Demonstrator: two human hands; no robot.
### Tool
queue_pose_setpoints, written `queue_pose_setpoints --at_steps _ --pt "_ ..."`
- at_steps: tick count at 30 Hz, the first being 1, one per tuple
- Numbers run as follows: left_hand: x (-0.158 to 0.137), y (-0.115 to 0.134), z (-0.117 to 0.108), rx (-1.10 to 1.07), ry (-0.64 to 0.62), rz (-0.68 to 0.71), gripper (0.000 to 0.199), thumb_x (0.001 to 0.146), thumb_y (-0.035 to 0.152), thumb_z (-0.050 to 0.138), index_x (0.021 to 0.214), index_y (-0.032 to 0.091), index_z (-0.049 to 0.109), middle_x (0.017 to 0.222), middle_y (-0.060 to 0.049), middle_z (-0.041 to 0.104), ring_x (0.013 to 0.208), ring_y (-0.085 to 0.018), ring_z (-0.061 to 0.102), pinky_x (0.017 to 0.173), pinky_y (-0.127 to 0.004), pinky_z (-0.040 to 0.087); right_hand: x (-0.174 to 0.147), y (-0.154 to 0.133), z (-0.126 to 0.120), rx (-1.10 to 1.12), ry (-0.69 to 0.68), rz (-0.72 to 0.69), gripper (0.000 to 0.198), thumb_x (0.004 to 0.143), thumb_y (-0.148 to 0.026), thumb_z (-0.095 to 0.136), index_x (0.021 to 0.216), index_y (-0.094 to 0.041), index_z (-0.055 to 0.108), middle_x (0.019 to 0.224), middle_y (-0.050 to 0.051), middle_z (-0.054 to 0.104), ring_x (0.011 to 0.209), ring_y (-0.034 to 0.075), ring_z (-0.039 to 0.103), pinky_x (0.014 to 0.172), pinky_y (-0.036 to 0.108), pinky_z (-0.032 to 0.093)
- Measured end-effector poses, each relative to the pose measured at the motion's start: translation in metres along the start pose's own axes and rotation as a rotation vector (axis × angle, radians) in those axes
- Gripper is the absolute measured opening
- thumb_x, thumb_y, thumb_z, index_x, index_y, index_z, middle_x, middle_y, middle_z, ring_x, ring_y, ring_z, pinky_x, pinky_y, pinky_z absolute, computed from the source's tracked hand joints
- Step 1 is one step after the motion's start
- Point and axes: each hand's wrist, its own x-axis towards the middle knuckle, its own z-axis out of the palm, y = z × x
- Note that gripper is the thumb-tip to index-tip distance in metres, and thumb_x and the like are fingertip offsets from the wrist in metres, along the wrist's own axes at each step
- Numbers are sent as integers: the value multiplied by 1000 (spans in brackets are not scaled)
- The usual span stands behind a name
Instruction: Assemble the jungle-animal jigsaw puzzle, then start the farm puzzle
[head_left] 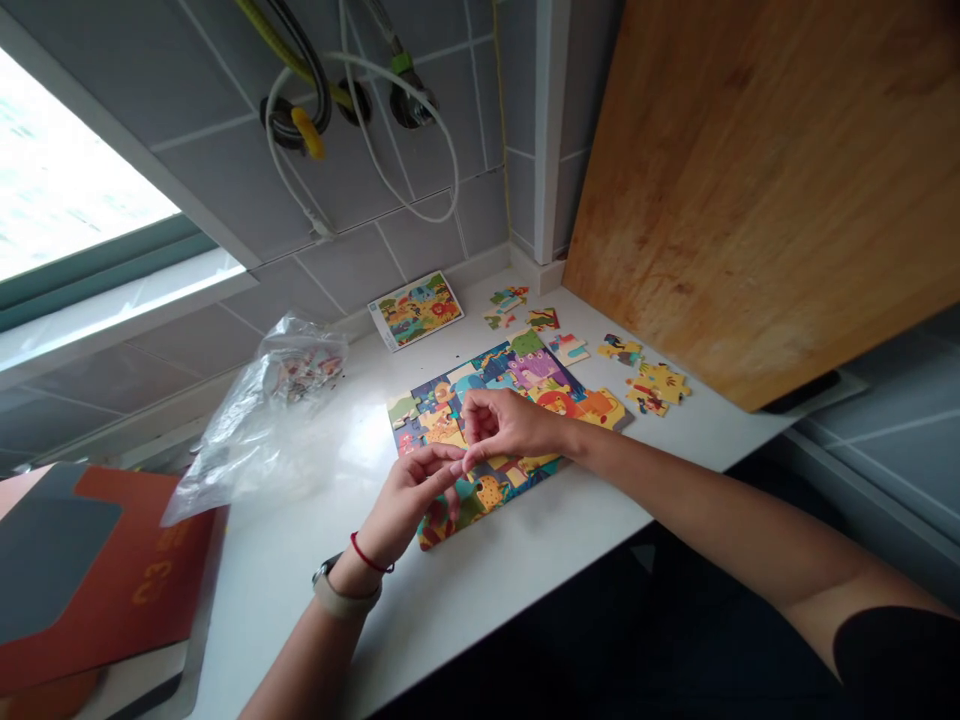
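A colourful animal jigsaw puzzle (491,490) lies partly assembled on the white counter, with both of my hands over it. My right hand (510,425) is closed, thumb and fingertips pinched together above the middle of the puzzle. Its fingertips meet those of my left hand (416,490), whose thumb and forefinger are also drawn together at the puzzle's near left part. Whatever is between the fingertips is hidden or too small to make out. Loose puzzle pieces (660,385) lie right of the puzzle, and more pieces (510,297) lie behind it.
A picture card (418,310) of the animal scene lies near the tiled wall. To the left are a clear plastic bag (255,430) and a red-and-grey box or folder (165,590). A wooden board (750,180) leans at the right. Hoses and a white cable (450,150) hang above.
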Motion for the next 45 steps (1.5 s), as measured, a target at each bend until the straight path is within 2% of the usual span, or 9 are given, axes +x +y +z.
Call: queue_pose_setpoints --at_steps 4,9,15,20,28,32,35,41,45 --pt "-2 -1 3 -67 -170 -83 49 85 68 76 84 19 66 61 -3 70 33 -8 48 32 -17 28 -2 2 1 -47 -41 42 60 57 -43 102 85 -22 53 76 -6 64 55 9 56 48 21 44" --pt "-7 2 11 -19 -161 -43 49 83 65 79 78 19 63 68 -5 73 38 -11 57 32 -18 28 1 6 -1 19 53 3 59 62 -56 98 83 -22 54 77 -4 63 58 10 59 52 22 47" --pt "0 15 -26 62 413 324 45 87 60 74 80 17 67 77 -7 76 49 -11 61 42 -20 40 9 11 -21 -40 346 -9 54 84 -73 73 83 -20 60 74 0 66 60 12 60 58 25 50" --pt "8 16 -65 318 689 327 41 83 57 71 73 17 71 65 -5 72 46 -11 53 45 -22 37 8 14 -23 -242 336 -56 39 89 -56 73 80 -19 64 73 0 65 65 14 58 62 27 47" --pt "-5 -11 -69 753 644 184 48 89 60 59 62 21 67 59 -3 72 55 -16 59 55 -25 38 10 20 -18 -534 217 -73 23 97 -36 64 85 -18 70 78 1 69 70 15 60 66 28 45" --pt "-10 -12 -71 891 531 197 51 94 59 55 62 21 65 57 -1 69 53 -15 55 55 -27 36 25 14 -4 -798 141 -236 17 100 -27 63 92 -19 75 94 7 74 94 21 66 89 36 52" --pt "-12 -10 -76 962 578 261 49 96 58 57 66 21 67 57 0 65 52 -15 54 55 -27 37 39 16 14 -987 16 -354 18 102 -25 63 108 -19 78 115 12 74 116 26 64 107 44 50" --pt "-3 -23 -91 997 606 596 31 99 48 65 114 23 76 120 -10 76 104 -26 72 83 -37 60 43 37 35 -1241 -116 -372 26 102 -26 63 124 -23 77 147 11 65 139 32 55 119 54 44" --pt "9 -37 -97 1110 480 687 27 104 41 61 116 25 79 135 -11 73 125 -32 66 107 -53 57 36 39 34 -1284 -113 -355 30 104 -27 62 131 -22 74 151 11 63 142 32 53 117 54 47"
